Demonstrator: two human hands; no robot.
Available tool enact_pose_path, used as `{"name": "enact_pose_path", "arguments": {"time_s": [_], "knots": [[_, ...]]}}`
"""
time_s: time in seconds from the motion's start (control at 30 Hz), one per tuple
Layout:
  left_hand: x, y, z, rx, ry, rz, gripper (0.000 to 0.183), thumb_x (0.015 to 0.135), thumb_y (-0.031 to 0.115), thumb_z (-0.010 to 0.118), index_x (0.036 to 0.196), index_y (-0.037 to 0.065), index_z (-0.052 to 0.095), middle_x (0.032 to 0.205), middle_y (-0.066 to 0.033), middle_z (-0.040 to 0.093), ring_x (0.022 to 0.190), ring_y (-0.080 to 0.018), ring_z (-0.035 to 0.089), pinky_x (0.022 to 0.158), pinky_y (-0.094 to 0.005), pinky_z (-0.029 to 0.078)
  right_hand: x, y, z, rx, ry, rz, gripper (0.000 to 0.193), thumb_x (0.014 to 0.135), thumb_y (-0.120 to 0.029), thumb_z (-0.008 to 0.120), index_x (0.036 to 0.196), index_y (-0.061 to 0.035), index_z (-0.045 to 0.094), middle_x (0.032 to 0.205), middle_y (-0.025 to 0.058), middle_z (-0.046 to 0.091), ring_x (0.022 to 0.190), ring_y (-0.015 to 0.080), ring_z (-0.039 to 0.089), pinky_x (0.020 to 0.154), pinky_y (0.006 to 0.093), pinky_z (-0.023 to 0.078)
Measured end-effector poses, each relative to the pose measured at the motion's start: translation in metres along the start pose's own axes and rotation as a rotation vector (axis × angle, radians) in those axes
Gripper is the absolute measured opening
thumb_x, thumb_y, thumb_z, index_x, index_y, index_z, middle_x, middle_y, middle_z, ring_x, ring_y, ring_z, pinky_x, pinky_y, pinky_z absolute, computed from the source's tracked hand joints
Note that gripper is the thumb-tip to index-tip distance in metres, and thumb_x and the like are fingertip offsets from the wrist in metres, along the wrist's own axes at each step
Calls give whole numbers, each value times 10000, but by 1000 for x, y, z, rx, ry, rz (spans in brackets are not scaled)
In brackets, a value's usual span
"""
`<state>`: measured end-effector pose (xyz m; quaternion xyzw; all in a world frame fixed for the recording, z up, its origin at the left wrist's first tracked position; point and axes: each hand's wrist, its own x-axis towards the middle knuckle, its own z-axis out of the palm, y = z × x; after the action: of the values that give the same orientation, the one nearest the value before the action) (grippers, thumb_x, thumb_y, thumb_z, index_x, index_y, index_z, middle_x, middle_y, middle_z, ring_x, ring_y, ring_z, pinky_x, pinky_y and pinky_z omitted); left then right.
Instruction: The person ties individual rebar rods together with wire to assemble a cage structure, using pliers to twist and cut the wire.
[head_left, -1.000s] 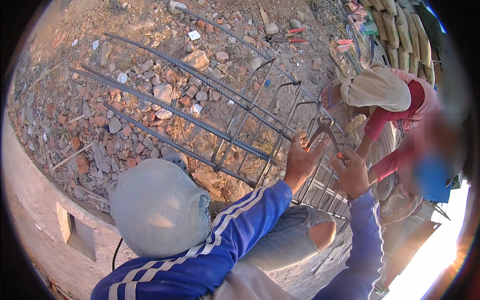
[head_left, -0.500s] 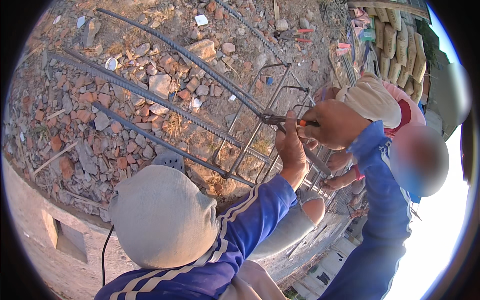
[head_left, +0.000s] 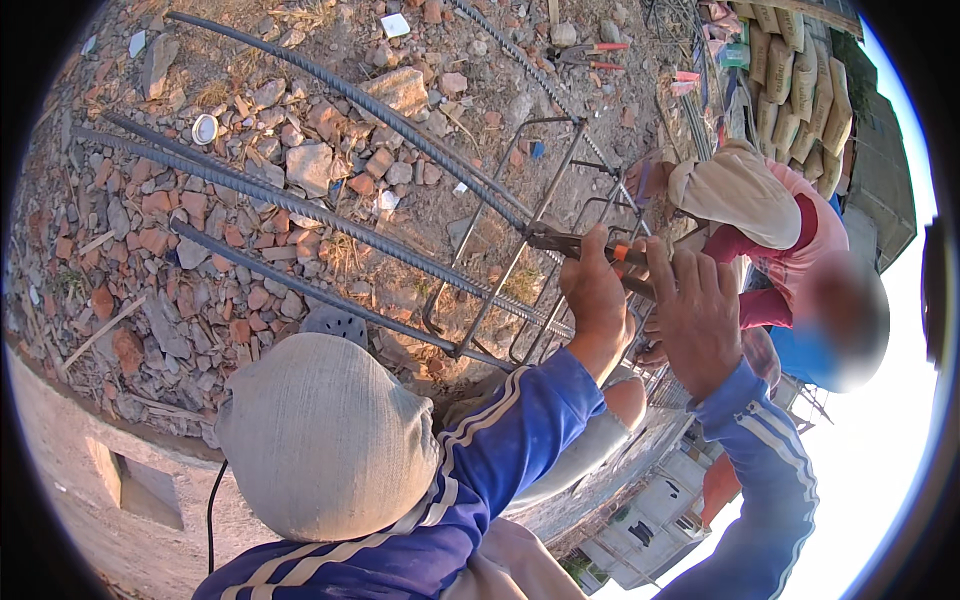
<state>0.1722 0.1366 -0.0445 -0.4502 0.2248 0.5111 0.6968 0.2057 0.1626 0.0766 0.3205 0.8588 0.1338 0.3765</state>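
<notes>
Dark pincers [head_left: 560, 243] with orange marks on their handles have their jaws at a joint where a ribbed steel bar [head_left: 400, 125] meets a square wire stirrup [head_left: 505, 275]. My left hand [head_left: 597, 295] is closed around the pincers just behind the jaws, its thumb raised along them. Wrapped over the handle ends is my right hand [head_left: 697, 315], fingers bent. The two handles lie close together. Whatever the jaws bite on is too small to make out.
Rubble and broken brick [head_left: 190, 210] cover the ground under several long bars. Red-handled cutters [head_left: 590, 57] lie at the far side. A co-worker in pink [head_left: 785, 225] crouches on the right, near stacked sacks [head_left: 805, 85]. A grey cloth-covered round shape [head_left: 325, 440] fills the near left.
The handles, spread apart before, have come together. My right hand has moved down and now covers their ends. The co-worker's hands have drawn back from the bars near mine.
</notes>
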Motion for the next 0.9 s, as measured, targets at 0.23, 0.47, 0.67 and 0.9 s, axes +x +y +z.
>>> {"name": "enact_pose_path", "arguments": {"time_s": [0.23,0.47,0.67,0.9], "knots": [[7,-7,-22,30,-187,101,491,925,535,496,1054,62,533,1011,-143,634,948,-278,627,861,-438,490,11,30,-27,701,-556,234,435,694,-149,638,1112,-43,586,926,137,621,847,381,614,757,477,488],[3,9,-29,-88,-380,-221,583,866,632,512,1081,97,593,1008,-120,649,977,-290,632,863,-472,504,-21,30,22,1774,-1004,454,327,749,-140,495,962,77,613,732,167,635,576,287,609,531,373,510],[42,10,-77,-461,-1025,-454,380,960,456,494,945,119,671,709,16,625,765,-173,657,814,-444,515,-38,-19,25,2033,-872,639,325,765,-160,444,923,70,610,720,146,619,599,264,610,561,380,498],[23,16,-48,-375,-604,-313,424,896,545,558,1083,180,665,870,-28,680,951,-221,633,890,-503,477,-9,22,29,701,-354,156,274,791,-198,444,897,-30,632,782,220,625,741,398,608,728,502,470]]}}
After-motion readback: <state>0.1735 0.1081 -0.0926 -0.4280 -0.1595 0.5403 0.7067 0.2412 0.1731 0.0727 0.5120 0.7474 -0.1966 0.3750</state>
